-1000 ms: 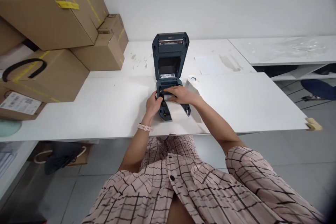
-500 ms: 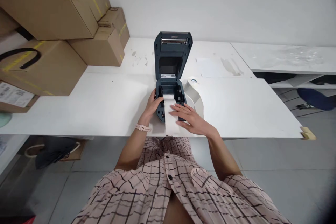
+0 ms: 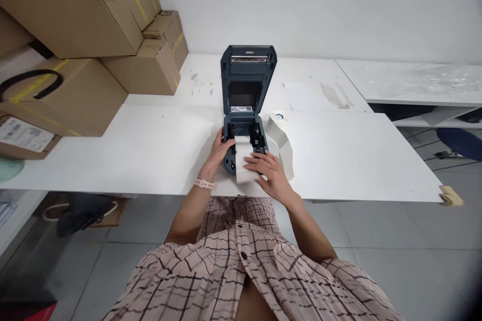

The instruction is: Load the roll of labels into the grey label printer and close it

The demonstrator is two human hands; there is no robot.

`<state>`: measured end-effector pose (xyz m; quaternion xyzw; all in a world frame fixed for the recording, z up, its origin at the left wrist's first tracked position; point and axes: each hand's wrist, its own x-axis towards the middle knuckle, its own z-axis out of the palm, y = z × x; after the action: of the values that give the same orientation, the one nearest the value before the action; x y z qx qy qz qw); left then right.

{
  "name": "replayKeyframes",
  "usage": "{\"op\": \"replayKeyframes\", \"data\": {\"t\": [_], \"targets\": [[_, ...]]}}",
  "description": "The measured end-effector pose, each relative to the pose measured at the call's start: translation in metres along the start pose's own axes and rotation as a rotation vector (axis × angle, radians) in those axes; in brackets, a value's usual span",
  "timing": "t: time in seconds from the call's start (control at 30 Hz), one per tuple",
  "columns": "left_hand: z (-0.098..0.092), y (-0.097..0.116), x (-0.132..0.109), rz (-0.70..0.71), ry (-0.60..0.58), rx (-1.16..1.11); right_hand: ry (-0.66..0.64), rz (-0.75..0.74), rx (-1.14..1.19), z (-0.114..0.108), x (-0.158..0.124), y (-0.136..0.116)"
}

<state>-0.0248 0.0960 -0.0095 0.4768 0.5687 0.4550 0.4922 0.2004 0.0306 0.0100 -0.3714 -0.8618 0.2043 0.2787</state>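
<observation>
A dark blue-grey label printer [image 3: 229, 164] stands on the white table with its lid [image 3: 248, 95] raised. Along its left side my left hand [image 3: 219, 149] is closed, the thumb over the rim of the body. A white label strip [image 3: 243, 160] comes out of the printer's inside and hangs over its front. My right hand [image 3: 273, 173] lies across the strip and the right front of the printer, fingers stretched out and touching the paper. Its fingertips rest on the strip; the underside of the hand is hidden.
Right of the printer, a small white roll [image 3: 277, 117] and a loose curling paper strip [image 3: 284, 145] rest on the table [image 3: 181, 130]. Cardboard boxes [image 3: 75, 15] are stacked at the left. A thin sheet [image 3: 297, 95] lies behind. A blue stool seat [image 3: 457, 141] shows at the far right.
My right hand has drawn in slightly, its wrist shifting left and its fingers bending more. The strip's lower end has risen from the table edge. My left hand stays in place.
</observation>
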Motion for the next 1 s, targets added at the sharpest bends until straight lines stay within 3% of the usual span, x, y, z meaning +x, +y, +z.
{"op": "replayKeyframes", "data": {"t": [0.13,0.4,0.8,0.87,1.0], "targets": [[-0.002,-0.004,0.003,-0.013,-0.028,-0.022,0.097,0.046,0.132,0.0,-0.004,0.001],[-0.003,-0.011,0.006,-0.024,-0.04,-0.054,0.126,0.048,0.258,-0.003,-0.01,0.006],[-0.001,0.002,0.002,-0.081,-0.008,-0.215,0.127,0.024,0.321,0.001,-0.013,0.014],[-0.001,0.003,0.001,-0.09,-0.005,-0.221,0.079,0.043,0.326,-0.005,-0.015,0.013],[0.002,0.005,-0.017,-0.115,-0.021,-0.255,-0.226,-0.054,0.412,-0.042,-0.016,0.007]]}}
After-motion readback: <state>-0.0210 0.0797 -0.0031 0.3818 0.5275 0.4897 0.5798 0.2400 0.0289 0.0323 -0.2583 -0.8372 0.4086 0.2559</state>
